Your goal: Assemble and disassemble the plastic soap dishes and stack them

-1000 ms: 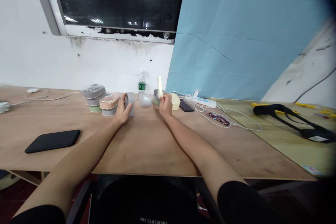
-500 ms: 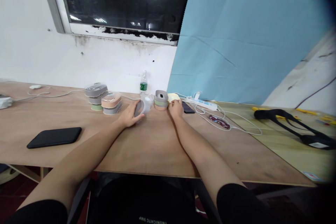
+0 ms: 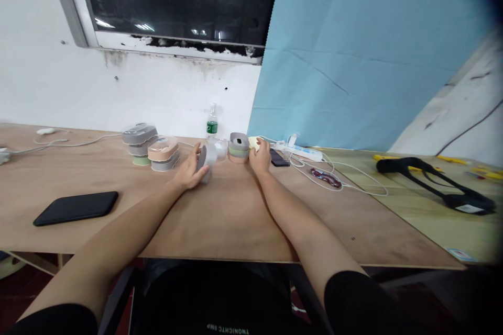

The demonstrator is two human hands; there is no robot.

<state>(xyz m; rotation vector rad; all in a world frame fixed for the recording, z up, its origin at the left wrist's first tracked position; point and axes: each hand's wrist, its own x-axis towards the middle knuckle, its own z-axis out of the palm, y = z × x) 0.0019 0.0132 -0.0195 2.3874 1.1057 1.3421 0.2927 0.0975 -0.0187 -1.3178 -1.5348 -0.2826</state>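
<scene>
My left hand holds a pale translucent, rounded piece, tilted between thumb and fingers; it is blurred and its exact kind is unclear. Another clear plastic piece is just behind it. To the right stands a short stack of grey, green and peach containers. Beside this stack is my right hand, its fingers apart and slightly bent. A pale yellow piece shows partly behind those fingers; I cannot tell whether they touch it.
Wrapped stacked containers, grey-green and peach-grey, stand at the left. A black phone-like slab lies nearer. A bottle is by the wall. At right are a dark phone, power strip, cables and black strap.
My left hand has turned the translucent piece more edge-on. My right hand's fingers have lifted and spread away from the pale yellow piece. The view has shifted slightly.
</scene>
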